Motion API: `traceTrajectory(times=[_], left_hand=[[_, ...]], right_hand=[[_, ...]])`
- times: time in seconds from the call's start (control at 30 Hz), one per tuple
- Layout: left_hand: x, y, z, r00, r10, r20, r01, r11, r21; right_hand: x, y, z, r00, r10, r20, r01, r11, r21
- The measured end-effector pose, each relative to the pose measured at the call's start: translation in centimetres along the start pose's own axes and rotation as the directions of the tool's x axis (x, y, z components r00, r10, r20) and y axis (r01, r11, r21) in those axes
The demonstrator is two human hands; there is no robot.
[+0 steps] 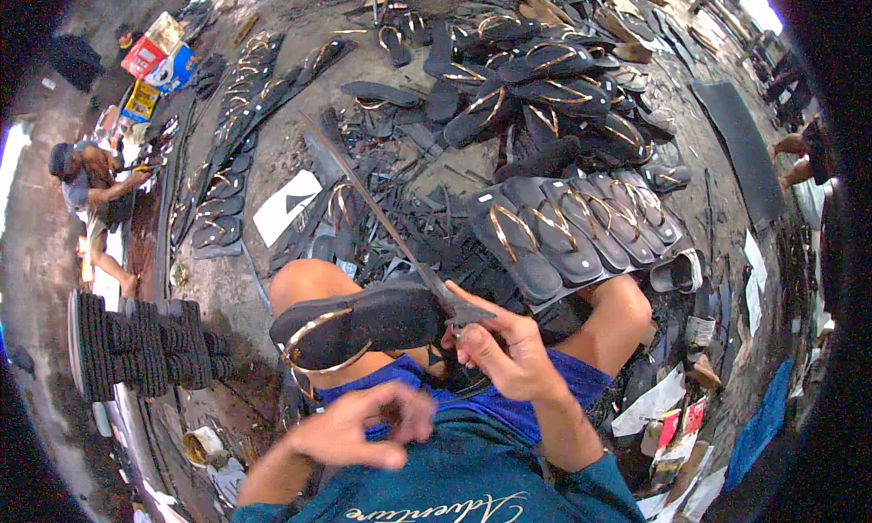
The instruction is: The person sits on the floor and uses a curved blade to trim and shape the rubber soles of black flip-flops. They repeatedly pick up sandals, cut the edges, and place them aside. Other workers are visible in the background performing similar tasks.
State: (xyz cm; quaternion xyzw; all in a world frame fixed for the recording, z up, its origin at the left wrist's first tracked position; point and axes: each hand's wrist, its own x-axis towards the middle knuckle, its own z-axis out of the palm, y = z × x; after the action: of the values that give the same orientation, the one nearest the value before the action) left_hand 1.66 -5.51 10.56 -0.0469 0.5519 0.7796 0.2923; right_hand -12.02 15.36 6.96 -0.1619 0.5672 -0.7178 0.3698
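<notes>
My right hand (510,350) is closed around the near end of a long, thin, dark knife-like blade (386,223), which points away to the upper left. A black flip-flop (400,321) with a gold strap lies across my left thigh, its one end close to my right fingers; I cannot tell whether they touch it. Above my lap, my left hand (368,425) is slightly blurred, thumb and curved fingers apart, with nothing in it. Beyond my right knee several gold-strapped flip-flops (536,237) lie side by side in a row.
A heap of black flip-flops (563,96) lies ahead, with dark offcuts (418,187) scattered before it. Stacked black soles (150,346) stand at left, near a row of flip-flops (218,210). Another person (95,182) sits far left. A dark sheet (736,146) lies right.
</notes>
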Motion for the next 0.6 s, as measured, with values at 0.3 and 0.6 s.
traceTrajectory(times=[0.3, 0.6], left_hand=[[11.5, -1.6, 1.3, 0.630, 0.146, -0.763, -0.667, 0.604, -0.436], [7.4, -7.8, 1.3, 0.612, 0.087, -0.786, -0.517, 0.796, -0.315]], right_hand=[[-3.4, 4.2, 1.2, 0.806, -0.524, -0.276, 0.211, 0.689, -0.693], [-10.9, 6.3, 2.4, 0.913, -0.222, -0.342, -0.082, 0.722, -0.687]])
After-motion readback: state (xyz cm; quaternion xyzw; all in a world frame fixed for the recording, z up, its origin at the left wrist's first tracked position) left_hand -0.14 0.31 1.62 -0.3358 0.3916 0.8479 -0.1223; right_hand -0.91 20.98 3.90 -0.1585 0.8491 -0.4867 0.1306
